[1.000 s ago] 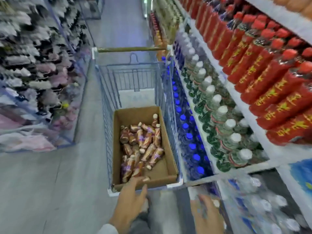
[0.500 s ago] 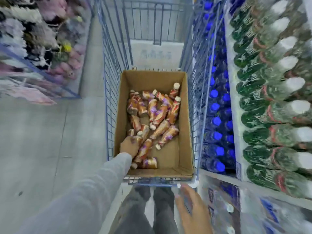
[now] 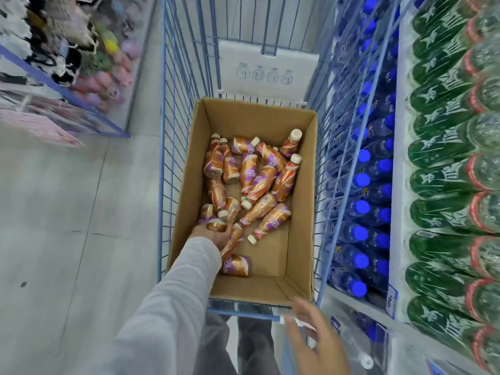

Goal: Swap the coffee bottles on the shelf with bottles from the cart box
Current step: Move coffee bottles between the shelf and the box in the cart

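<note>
The left hand [image 3: 213,235] reaches into the cardboard box [image 3: 301,217] in the wire cart [image 3: 173,131], its grip closing around one coffee bottle [image 3: 216,225] near the front-left corner. These bottles look light, stiff, with glossy slippery sleeves; I would hold the body. The right hand [image 3: 315,339] hovers open, empty.

My one view (head-worn) looks steeply down, close over the cart box [image 3: 301,201], shelf [image 3: 400,169] at right
</note>
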`<move>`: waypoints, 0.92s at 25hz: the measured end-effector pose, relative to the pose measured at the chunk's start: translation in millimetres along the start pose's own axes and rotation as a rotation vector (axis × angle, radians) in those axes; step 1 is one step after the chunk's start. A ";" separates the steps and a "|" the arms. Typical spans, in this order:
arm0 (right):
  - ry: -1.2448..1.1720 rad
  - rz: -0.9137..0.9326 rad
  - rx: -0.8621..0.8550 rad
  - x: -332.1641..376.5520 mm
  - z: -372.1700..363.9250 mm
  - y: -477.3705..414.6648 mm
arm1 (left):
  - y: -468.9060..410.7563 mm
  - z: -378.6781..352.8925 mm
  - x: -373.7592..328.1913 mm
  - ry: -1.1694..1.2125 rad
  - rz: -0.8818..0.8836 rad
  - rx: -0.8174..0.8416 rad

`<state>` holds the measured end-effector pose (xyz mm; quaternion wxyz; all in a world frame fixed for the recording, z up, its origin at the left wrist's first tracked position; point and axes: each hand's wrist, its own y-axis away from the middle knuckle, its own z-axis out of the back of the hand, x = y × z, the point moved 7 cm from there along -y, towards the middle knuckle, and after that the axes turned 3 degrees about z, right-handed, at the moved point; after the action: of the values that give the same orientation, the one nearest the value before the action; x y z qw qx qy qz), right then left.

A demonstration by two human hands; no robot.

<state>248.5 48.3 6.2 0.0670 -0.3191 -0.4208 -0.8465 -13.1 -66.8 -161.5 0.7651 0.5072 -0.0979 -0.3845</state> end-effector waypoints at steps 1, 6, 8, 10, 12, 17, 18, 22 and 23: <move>0.005 0.015 0.027 4.7 -1.8 -4.5 | 4.5 0.5 3.2 0.159 0.079 0.036; 0.168 0.183 0.199 56.1 -15.8 -39.8 | 72.5 2.5 23.0 0.732 0.360 0.430; 0.280 0.285 0.237 79.1 -33.4 -70.4 | 107.3 20.4 37.9 0.865 0.353 0.506; 0.428 0.370 0.356 88.4 -69.3 -109.5 | 130.1 47.7 62.6 0.653 0.201 0.454; 0.644 0.471 0.506 86.2 -121.5 -147.5 | 141.7 81.3 77.2 0.523 0.030 0.345; 1.329 0.676 0.685 43.6 -233.0 -204.0 | 143.4 124.0 96.3 0.470 -0.100 0.275; 1.430 0.726 0.665 41.1 -244.9 -209.4 | 139.4 125.9 100.1 0.477 -0.106 0.258; 1.504 0.894 0.616 38.8 -256.5 -207.9 | 129.4 122.8 107.2 0.496 -0.097 0.286; 1.457 0.879 0.610 40.0 -247.4 -203.2 | 130.1 122.1 105.3 0.492 -0.108 0.301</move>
<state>19.6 -3.0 -215.4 0.7160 0.1959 -0.3205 -0.5884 56.8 -200.1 -19.0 0.6605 0.6974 0.0615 -0.2713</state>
